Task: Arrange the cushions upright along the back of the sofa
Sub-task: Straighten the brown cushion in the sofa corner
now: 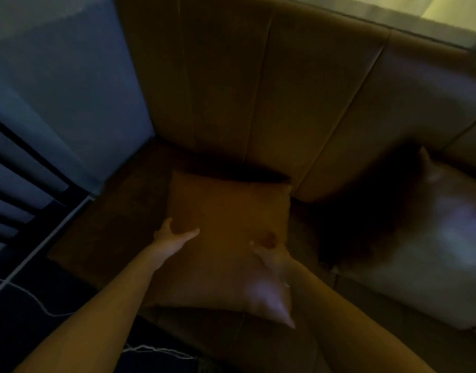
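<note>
— Blue-grey wall (pixel 70 84) at nine to ten o'clock, smooth and flat; dark slats (pixel 21 168) run across it lower down, and a thin white cord (pixel 29 297) loops over the dark floor at eight o'clock.

— And the sofa?

— Brown, velvety-looking sofa (pixel 231 84) filling twelve o'clock. Its back is padded in tall panels split by stitched seams. It turns a corner toward two o'clock.

— Where's the cushion?

— Dead centre. A square brown cushion (pixel 226 216), same soft cloth as the sofa, lies flat on the seat with its far edge close under the backrest, in shadow. Its near right corner comes to a point and catches a pale gleam.

— The hands?

— The left hand (pixel 172 238) is at the cushion's left edge, thumb and fingers spread apart, pressed on the cloth. Whether it has closed round the edge, I cannot tell. The right hand (pixel 269 249) lies on the cushion's right part near five o'clock, fingers bent down into the cloth and denting it. It looks like a grip, though the dim light blurs it.

— Anything further right?

— A second cushion (pixel 425 238) at three to four o'clock, larger in view, lying flat on the seat, pale sheen on its right half, deep shadow over its left. It sits just beside the first, a strip of seat between them. Nothing lies on top of either.
</note>
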